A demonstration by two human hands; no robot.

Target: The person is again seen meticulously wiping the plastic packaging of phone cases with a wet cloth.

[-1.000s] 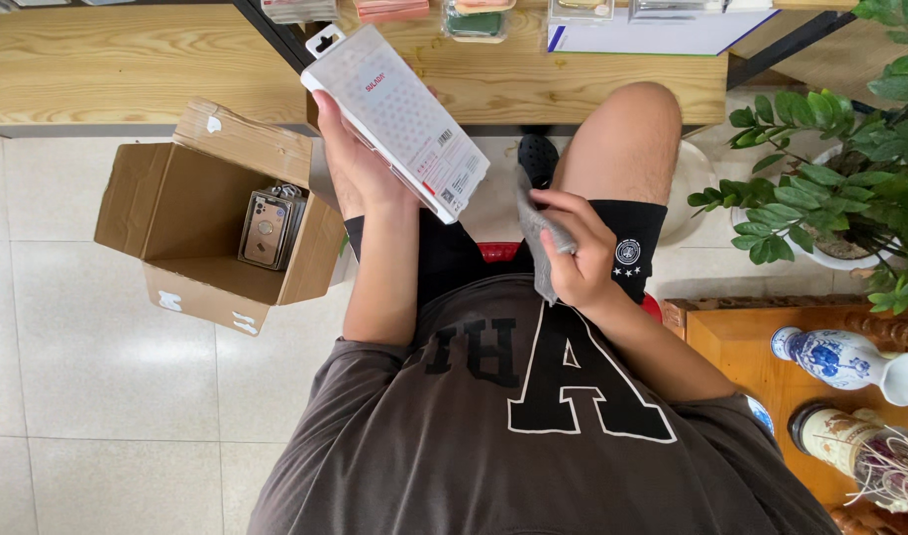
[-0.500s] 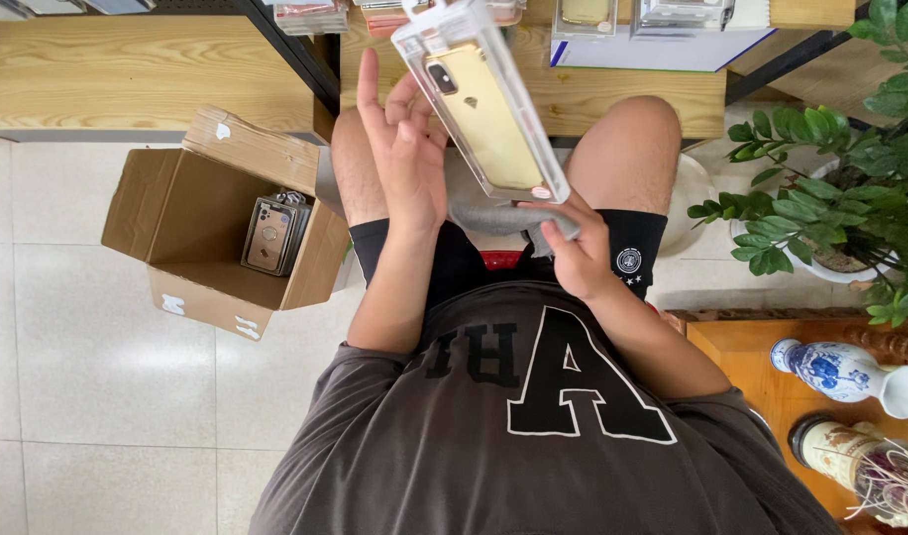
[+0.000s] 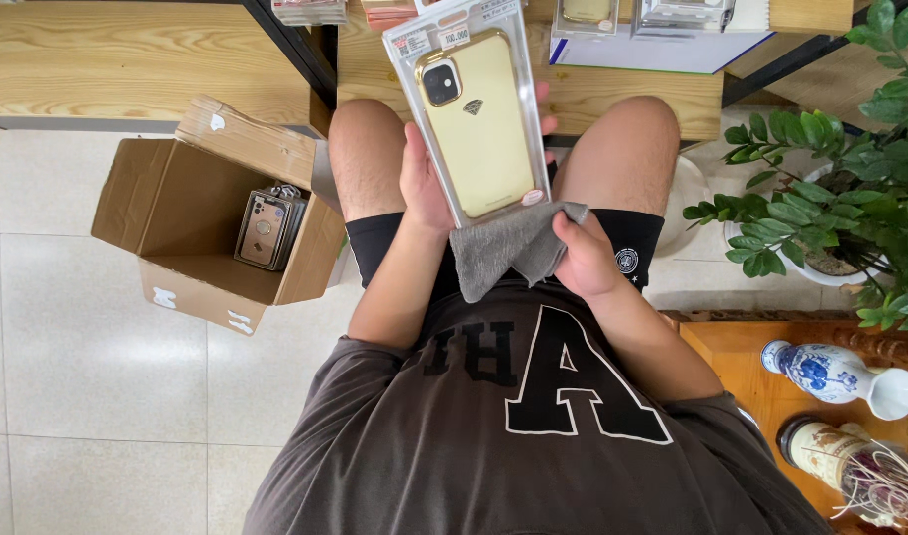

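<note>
My left hand (image 3: 426,183) holds up a clear plastic package with a gold phone case (image 3: 476,114) inside, its front facing me, over my lap. My right hand (image 3: 585,260) grips a grey cloth (image 3: 505,250) that touches the lower edge of the package. I am seated, with both bare knees in view below the package.
An open cardboard box (image 3: 166,203) with several packaged phone cases (image 3: 267,227) stands on the tiled floor at my left. A wooden table (image 3: 107,54) with more packages runs along the top. A green potted plant (image 3: 850,188) and a blue-and-white vase (image 3: 835,372) are at my right.
The package was flipped from its white back to the gold front and brought upright in front of me. My right hand brought the cloth up to the package's lower edge.
</note>
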